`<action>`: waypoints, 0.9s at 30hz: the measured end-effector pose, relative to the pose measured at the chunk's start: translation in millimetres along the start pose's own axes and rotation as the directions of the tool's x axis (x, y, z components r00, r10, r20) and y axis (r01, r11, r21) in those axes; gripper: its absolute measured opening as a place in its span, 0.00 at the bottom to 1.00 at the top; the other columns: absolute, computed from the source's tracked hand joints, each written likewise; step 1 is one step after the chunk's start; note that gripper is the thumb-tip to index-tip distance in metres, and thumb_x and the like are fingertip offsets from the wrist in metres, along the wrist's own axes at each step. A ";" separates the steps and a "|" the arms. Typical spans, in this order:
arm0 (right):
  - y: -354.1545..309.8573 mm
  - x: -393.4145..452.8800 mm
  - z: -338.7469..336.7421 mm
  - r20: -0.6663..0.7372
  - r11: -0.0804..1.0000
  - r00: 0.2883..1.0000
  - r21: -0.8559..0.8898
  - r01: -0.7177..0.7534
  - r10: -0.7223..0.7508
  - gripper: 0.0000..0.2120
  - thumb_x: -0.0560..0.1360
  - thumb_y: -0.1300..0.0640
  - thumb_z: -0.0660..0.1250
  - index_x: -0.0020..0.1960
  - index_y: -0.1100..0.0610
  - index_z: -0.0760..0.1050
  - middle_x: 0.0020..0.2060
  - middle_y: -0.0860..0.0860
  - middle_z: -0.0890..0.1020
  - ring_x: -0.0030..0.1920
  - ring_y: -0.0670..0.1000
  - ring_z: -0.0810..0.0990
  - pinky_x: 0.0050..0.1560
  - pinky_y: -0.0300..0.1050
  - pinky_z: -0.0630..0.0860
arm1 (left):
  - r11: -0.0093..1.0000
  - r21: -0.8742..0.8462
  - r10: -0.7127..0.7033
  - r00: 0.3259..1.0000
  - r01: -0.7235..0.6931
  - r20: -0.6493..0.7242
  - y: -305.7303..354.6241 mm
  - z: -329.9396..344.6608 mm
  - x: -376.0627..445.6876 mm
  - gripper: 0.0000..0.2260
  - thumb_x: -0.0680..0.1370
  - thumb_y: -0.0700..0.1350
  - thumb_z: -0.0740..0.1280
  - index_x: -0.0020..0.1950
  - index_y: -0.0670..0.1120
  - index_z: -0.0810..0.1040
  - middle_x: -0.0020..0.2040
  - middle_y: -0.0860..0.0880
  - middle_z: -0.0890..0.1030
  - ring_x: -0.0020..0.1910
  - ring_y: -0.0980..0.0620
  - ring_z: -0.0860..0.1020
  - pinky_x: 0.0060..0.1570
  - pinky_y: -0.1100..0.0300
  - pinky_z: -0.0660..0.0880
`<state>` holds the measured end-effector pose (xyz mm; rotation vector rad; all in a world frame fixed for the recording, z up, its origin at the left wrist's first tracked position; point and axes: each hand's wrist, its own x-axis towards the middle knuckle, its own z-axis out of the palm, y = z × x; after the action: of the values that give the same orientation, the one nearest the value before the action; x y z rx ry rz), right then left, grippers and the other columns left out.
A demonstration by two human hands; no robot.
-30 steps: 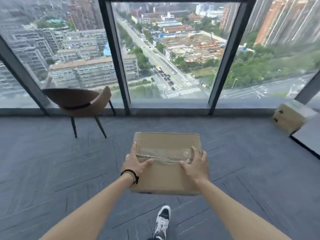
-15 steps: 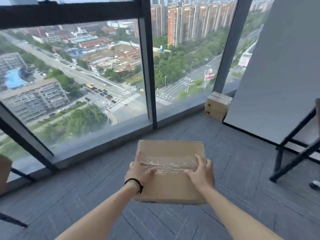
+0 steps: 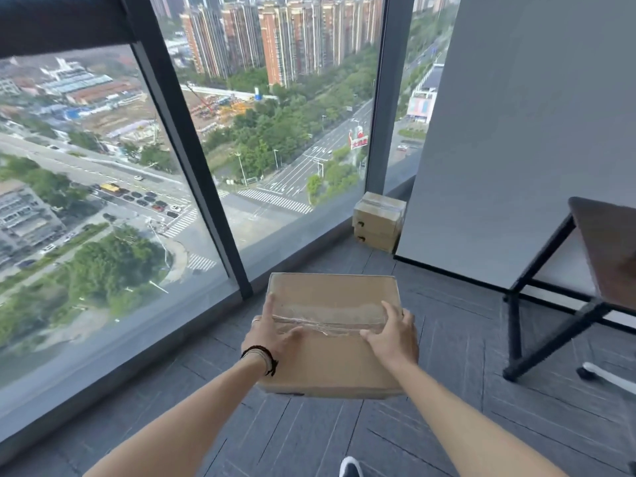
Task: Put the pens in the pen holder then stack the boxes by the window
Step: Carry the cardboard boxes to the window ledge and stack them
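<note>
Glass fills the view from 9 to 12 o'clock: a floor-to-ceiling window [image 3: 282, 139] split by dark mullions, with city streets far below. At 1 to 3 o'clock a plain grey wall [image 3: 516, 132] comes forward and ends in a corner near the glass. Under everything lies dark grey floor [image 3: 447, 339] in a herringbone pattern. At 3 o'clock a table [image 3: 605, 249] with a brown top and black angled legs stands beside the wall, and a white chair caster [image 3: 602, 373] shows on the floor just beneath it.

At 1 o'clock, tucked in the corner where wall meets window, 2 cardboard boxes [image 3: 378, 222] sit stacked, 1 on the other, clear tape across the upper one. Bare floor lies between me and that stack; the table legs stand off to the right of that stretch.

Dead centre, off the floor, is the cardboard box [image 3: 327, 366] I carry, flat, with a band of clear tape across its lid. My left hand [image 3: 272, 333] clamps its left edge, thumb laid on the lid, a ring on 1 finger and dark bands on the wrist. My right hand [image 3: 392, 335] grips the right edge the same way, thumb on top. At 6 o'clock the toe of my shoe [image 3: 350, 468] pokes in.
</note>
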<state>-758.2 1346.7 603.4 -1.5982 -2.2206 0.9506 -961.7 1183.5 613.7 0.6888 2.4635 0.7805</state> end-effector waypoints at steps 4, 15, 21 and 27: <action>-23.4 99.3 -18.8 0.002 1.000 1.000 -0.004 0.011 -0.011 0.40 0.72 0.42 0.75 0.79 0.46 0.62 0.74 0.56 0.63 0.72 0.59 0.69 0.62 0.54 0.75 | 0.999 0.017 0.030 0.999 -0.030 -0.017 65.4 1.9 81.6 0.46 0.71 0.66 0.72 0.79 0.66 0.46 0.69 0.44 0.73 0.62 0.42 0.78 0.54 0.50 0.76; -87.1 339.9 -11.7 -0.044 0.999 0.998 -0.012 -0.043 0.042 0.39 0.72 0.41 0.74 0.79 0.46 0.63 0.74 0.56 0.64 0.72 0.59 0.70 0.60 0.55 0.78 | 0.996 -0.017 0.091 0.994 -0.090 0.063 155.6 15.5 351.7 0.49 0.64 0.71 0.71 0.76 0.70 0.44 0.65 0.47 0.78 0.56 0.45 0.81 0.52 0.48 0.80; -130.5 478.1 1.9 -0.078 0.992 0.989 0.003 -0.126 0.126 0.39 0.71 0.40 0.75 0.77 0.45 0.64 0.71 0.56 0.67 0.67 0.59 0.74 0.59 0.56 0.80 | 0.983 -0.084 0.175 0.977 -0.166 0.119 216.1 18.2 509.9 0.49 0.66 0.63 0.76 0.79 0.64 0.51 0.67 0.48 0.78 0.64 0.44 0.77 0.61 0.48 0.76; -158.1 599.8 -4.5 -0.112 0.977 0.970 0.009 -0.214 0.214 0.39 0.71 0.41 0.75 0.77 0.45 0.64 0.69 0.56 0.67 0.65 0.60 0.75 0.59 0.56 0.80 | 0.974 -0.103 0.220 0.955 -0.202 0.201 282.8 32.4 641.4 0.49 0.67 0.61 0.77 0.80 0.64 0.50 0.70 0.47 0.76 0.67 0.44 0.75 0.64 0.46 0.75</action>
<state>-1097.0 1866.3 604.0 -1.8739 -2.0070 0.8858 -1345.9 1770.3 591.8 0.9643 2.1790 0.8346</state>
